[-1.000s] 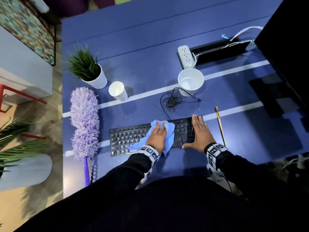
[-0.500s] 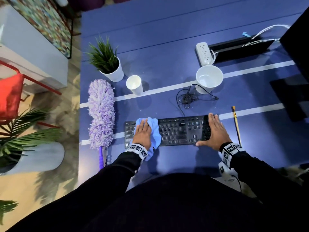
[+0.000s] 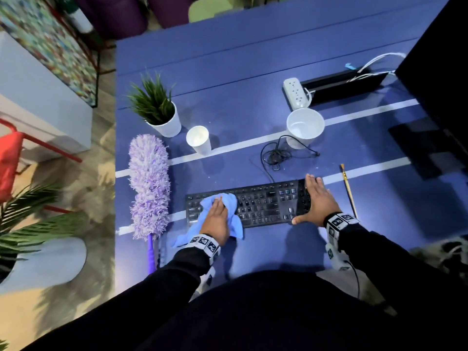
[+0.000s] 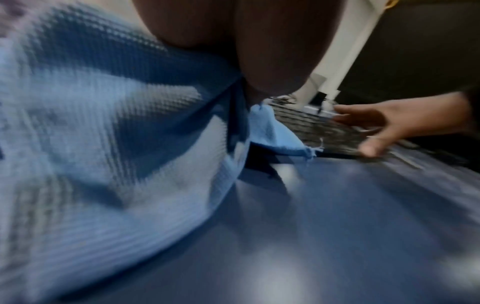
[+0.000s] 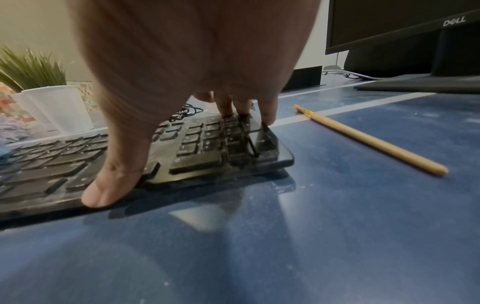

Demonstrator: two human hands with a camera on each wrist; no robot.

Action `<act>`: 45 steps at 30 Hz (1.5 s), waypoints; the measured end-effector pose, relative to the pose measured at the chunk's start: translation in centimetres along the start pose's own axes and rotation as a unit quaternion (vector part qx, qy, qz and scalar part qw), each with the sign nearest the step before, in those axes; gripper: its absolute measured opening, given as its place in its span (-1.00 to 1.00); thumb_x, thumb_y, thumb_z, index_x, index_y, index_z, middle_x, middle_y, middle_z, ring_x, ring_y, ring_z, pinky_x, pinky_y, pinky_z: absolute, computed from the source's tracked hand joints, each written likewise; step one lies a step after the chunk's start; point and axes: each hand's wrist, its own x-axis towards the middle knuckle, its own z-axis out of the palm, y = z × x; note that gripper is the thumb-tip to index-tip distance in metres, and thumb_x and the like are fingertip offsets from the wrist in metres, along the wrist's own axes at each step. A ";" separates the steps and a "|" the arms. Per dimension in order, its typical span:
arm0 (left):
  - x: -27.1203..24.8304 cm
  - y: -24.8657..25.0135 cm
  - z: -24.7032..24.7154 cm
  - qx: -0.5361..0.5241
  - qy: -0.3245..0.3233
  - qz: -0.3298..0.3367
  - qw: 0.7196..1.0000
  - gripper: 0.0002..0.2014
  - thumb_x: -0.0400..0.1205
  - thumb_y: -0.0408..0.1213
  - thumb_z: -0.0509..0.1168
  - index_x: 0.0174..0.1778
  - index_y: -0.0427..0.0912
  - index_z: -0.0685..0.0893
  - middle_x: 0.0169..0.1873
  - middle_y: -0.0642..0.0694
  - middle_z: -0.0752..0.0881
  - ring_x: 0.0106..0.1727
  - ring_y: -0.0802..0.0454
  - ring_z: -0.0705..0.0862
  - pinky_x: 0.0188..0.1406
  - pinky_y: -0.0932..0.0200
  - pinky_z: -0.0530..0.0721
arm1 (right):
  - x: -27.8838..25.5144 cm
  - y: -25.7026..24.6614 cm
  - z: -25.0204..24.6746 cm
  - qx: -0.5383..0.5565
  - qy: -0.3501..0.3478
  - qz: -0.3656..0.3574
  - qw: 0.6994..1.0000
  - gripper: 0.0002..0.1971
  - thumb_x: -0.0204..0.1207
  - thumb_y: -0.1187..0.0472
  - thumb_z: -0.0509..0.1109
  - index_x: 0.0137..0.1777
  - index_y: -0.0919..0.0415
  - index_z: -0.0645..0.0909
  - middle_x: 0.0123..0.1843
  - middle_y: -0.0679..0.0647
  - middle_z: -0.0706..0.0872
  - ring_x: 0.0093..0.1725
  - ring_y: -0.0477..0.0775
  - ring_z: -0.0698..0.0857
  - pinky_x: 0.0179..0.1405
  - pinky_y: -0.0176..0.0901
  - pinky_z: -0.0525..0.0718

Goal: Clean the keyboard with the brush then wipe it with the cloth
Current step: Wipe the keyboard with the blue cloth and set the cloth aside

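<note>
A black keyboard (image 3: 263,206) (image 5: 202,148) lies on the blue table near me. My left hand (image 3: 216,216) (image 4: 259,51) presses a light blue cloth (image 3: 231,225) (image 4: 103,144) flat on the keyboard's left end, and the cloth hangs over the front edge onto the table. My right hand (image 3: 319,198) (image 5: 194,51) lies flat on the keyboard's right end, fingers on the far keys and thumb at the front edge. The thin wooden brush (image 3: 349,191) (image 5: 371,142) lies on the table just right of the keyboard, touched by neither hand.
A purple fluffy duster (image 3: 149,186) lies left of the keyboard by the table's left edge. Behind stand a potted plant (image 3: 162,115), a small paper cup (image 3: 198,139), a larger white cup (image 3: 305,127), the coiled keyboard cable (image 3: 276,154) and a power strip (image 3: 295,92). A monitor (image 5: 402,24) stands at right.
My left hand has slid the cloth leftward along the keyboard, from its middle to its left end. The right hand has stayed on the right end.
</note>
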 end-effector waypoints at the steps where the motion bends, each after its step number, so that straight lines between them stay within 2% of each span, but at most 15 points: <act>1: 0.7 2.2 -0.1 0.004 -0.009 0.018 1.000 -0.36 0.61 -0.30 -0.06 0.61 -0.54 0.03 0.66 -0.49 -0.05 0.70 -0.38 -0.13 0.68 -0.05 -0.29 | 0.0 -0.1 0.0 -0.001 -0.002 0.002 1.000 0.53 -0.05 -0.41 0.64 0.69 0.05 -0.37 0.75 -0.04 -0.28 0.72 0.07 -0.26 0.68 0.26 -0.01; 5: 3.3 8.4 -0.7 0.018 -0.034 0.078 0.996 -0.21 0.59 -0.40 0.19 0.66 -0.41 -0.11 0.69 -0.33 -0.18 0.72 -0.23 -0.20 0.65 0.09 -0.31 | 0.0 -0.3 -0.1 -0.013 -0.013 0.008 1.000 0.53 -0.04 -0.40 0.64 0.69 0.06 -0.36 0.75 -0.04 -0.29 0.72 0.07 -0.27 0.68 0.26 0.00; 9: 2.2 5.5 -1.0 0.036 -0.036 0.067 0.996 -0.07 0.47 -0.47 0.34 0.67 -0.35 -0.10 0.71 -0.25 -0.17 0.73 -0.17 -0.17 0.66 0.13 -0.24 | 0.3 0.0 -0.2 -0.018 -0.012 0.000 1.000 0.53 -0.03 -0.43 0.61 0.69 0.08 -0.38 0.74 -0.04 -0.32 0.72 0.05 -0.29 0.69 0.22 0.01; 13: -1.6 -1.8 -1.2 -0.025 -0.015 -0.005 1.000 -0.21 0.50 -0.47 0.28 0.65 -0.37 0.10 0.70 -0.29 0.00 0.73 -0.18 -0.04 0.66 0.13 -0.18 | 0.2 0.3 0.2 -0.015 -0.008 -0.002 1.000 0.53 -0.03 -0.44 0.61 0.69 0.09 -0.38 0.74 -0.02 -0.32 0.72 0.06 -0.29 0.69 0.21 -0.01; 17: -3.9 -8.0 -0.2 -0.089 0.047 -0.038 0.994 -0.35 0.41 -0.54 0.14 0.50 -0.50 0.40 0.55 -0.49 0.36 0.58 -0.50 0.31 0.58 -0.22 0.25 | 0.1 0.2 0.3 -0.016 -0.003 -0.003 1.000 0.53 -0.02 -0.43 0.61 0.69 0.10 -0.38 0.74 -0.01 -0.32 0.72 0.06 -0.29 0.68 0.18 -0.04; 22: -4.8 -8.8 2.1 -0.082 0.059 -0.065 0.993 -0.26 0.38 -0.35 0.03 0.56 -0.49 0.32 0.60 -0.44 0.26 0.64 -0.44 0.19 0.64 -0.21 0.20 | 0.1 0.1 0.2 -0.010 -0.003 0.000 1.000 0.52 -0.01 -0.41 0.62 0.70 0.11 -0.35 0.74 -0.01 -0.31 0.72 0.06 -0.30 0.67 0.19 -0.06; 25: -6.2 -8.1 2.7 -0.055 0.052 -0.082 0.994 -0.37 0.56 -0.14 0.08 0.48 -0.52 0.42 0.55 -0.51 0.33 0.61 -0.45 0.27 0.61 -0.19 0.25 | 0.0 0.3 0.3 -0.004 0.000 0.001 1.000 0.51 -0.01 -0.41 0.63 0.70 0.09 -0.35 0.74 -0.02 -0.31 0.71 0.05 -0.31 0.68 0.19 -0.08; 27: -6.3 -7.4 3.1 -0.019 0.000 -0.039 0.999 -0.49 0.51 -0.10 0.34 0.27 -0.38 0.65 0.39 -0.42 0.55 0.46 -0.33 0.47 0.51 -0.10 0.31 | 0.0 0.3 0.4 -0.002 0.002 -0.004 1.000 0.51 0.00 -0.40 0.63 0.70 0.09 -0.34 0.74 -0.03 -0.32 0.71 0.04 -0.31 0.69 0.19 -0.10; 31: -4.8 -3.4 3.4 0.101 -0.046 0.060 0.992 -0.55 0.34 0.09 0.19 -0.01 0.02 0.83 0.30 0.03 0.58 0.33 0.12 0.39 0.28 0.27 0.38 | 0.0 0.3 0.4 0.004 0.005 -0.006 1.000 0.50 0.00 -0.38 0.65 0.70 0.10 -0.33 0.74 -0.03 -0.30 0.71 0.03 -0.32 0.70 0.17 -0.13; 33: -3.8 0.2 3.0 0.172 -0.078 0.097 0.977 -0.60 0.22 0.15 0.43 -0.05 0.14 0.84 0.24 0.16 0.71 0.35 0.20 0.40 0.33 0.35 0.39 | 0.0 0.1 0.4 0.002 0.004 -0.005 1.000 0.50 0.00 -0.37 0.65 0.70 0.10 -0.33 0.74 -0.03 -0.30 0.71 0.03 -0.32 0.70 0.16 -0.15; 35: -2.1 4.6 1.8 0.257 -0.041 0.158 0.952 -0.64 0.31 0.02 0.47 -0.02 -0.01 0.83 0.18 0.07 0.77 0.37 0.11 0.55 0.51 0.25 0.37 | 0.0 -0.1 0.3 0.001 0.004 -0.006 1.000 0.50 0.01 -0.36 0.65 0.70 0.11 -0.33 0.74 -0.03 -0.30 0.71 0.03 -0.32 0.70 0.15 -0.15; 37: -0.1 8.5 1.2 0.254 -0.070 0.219 0.939 -0.52 0.49 -0.33 0.07 0.31 -0.41 0.56 0.32 -0.27 0.65 0.49 -0.20 0.49 0.66 -0.06 0.21 | -0.1 -0.1 0.3 0.000 0.004 -0.003 1.000 0.47 0.05 -0.33 0.66 0.70 0.12 -0.32 0.74 -0.04 -0.29 0.71 0.04 -0.32 0.69 0.16 -0.13; 39: 1.5 11.5 0.8 0.281 -0.075 0.231 0.928 -0.41 0.45 -0.41 -0.11 0.40 -0.61 0.29 0.42 -0.45 0.50 0.57 -0.34 0.36 0.68 -0.20 0.05 | -0.1 0.1 0.3 -0.001 0.010 -0.005 1.000 0.43 0.10 -0.29 0.66 0.71 0.13 -0.30 0.75 -0.01 -0.27 0.72 0.06 -0.30 0.70 0.18 -0.09; 42: 2.0 11.7 1.2 0.258 -0.040 0.254 0.931 -0.43 0.56 -0.47 0.04 0.54 -0.54 0.25 0.60 -0.45 0.26 0.68 -0.31 0.11 0.69 -0.21 -0.12 | 0.0 0.4 0.3 0.003 0.006 -0.015 1.000 0.44 0.09 -0.30 0.65 0.71 0.13 -0.30 0.75 0.00 -0.26 0.72 0.05 -0.29 0.70 0.18 -0.08; 45: 0.0 7.8 0.7 0.175 -0.054 0.266 0.946 -0.41 0.55 -0.60 0.06 0.58 -0.40 0.31 0.70 -0.26 0.02 0.73 -0.18 -0.06 0.71 -0.06 -0.05 | 0.0 0.6 0.3 0.006 0.003 -0.016 1.000 0.48 0.03 -0.36 0.64 0.70 0.10 -0.33 0.74 -0.03 -0.29 0.71 0.02 -0.31 0.71 0.16 -0.10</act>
